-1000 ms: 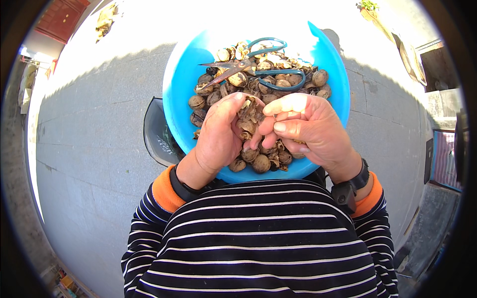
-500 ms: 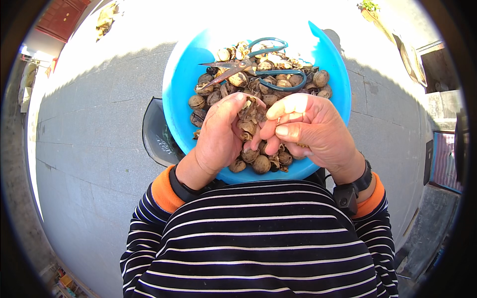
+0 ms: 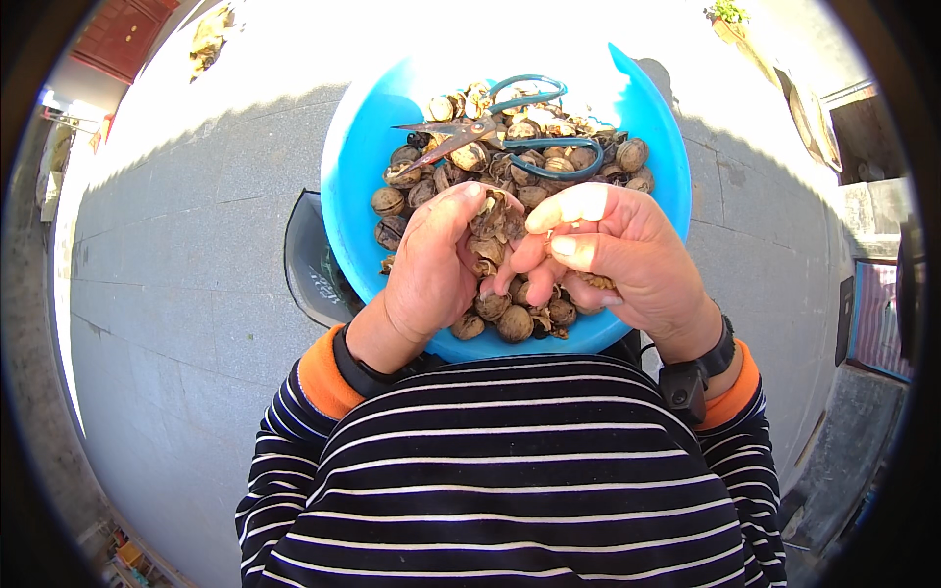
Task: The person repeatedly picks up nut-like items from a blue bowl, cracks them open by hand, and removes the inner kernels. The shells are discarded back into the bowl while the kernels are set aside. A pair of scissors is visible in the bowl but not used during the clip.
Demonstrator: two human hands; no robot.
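The left hand [image 3: 429,263] is cupped, thumb and fingers curled round cracked walnut shell pieces [image 3: 488,243], held above the middle of the blue basin [image 3: 338,181]. Facing it, the right hand [image 3: 632,253] has thumb and forefinger drawn together, apparently pinching a small fragment [image 3: 550,232], too tiny to identify. A tan, crinkled walnut piece [image 3: 596,281] shows under its curled lower fingers; whether they grip it is unclear.

For clean picking, the left hand is best kept loosely closed, so the brittle pieces neither crumble nor spill, with the broken faces turned toward the right fingertips. Light, short pulls should free bits better than squeezing. Working low over the basin lets crumbs drop among the whole walnuts [image 3: 516,323] near its near edge. The scissors [image 3: 478,130], lying on the nuts toward the far edge, are clear of both hands.
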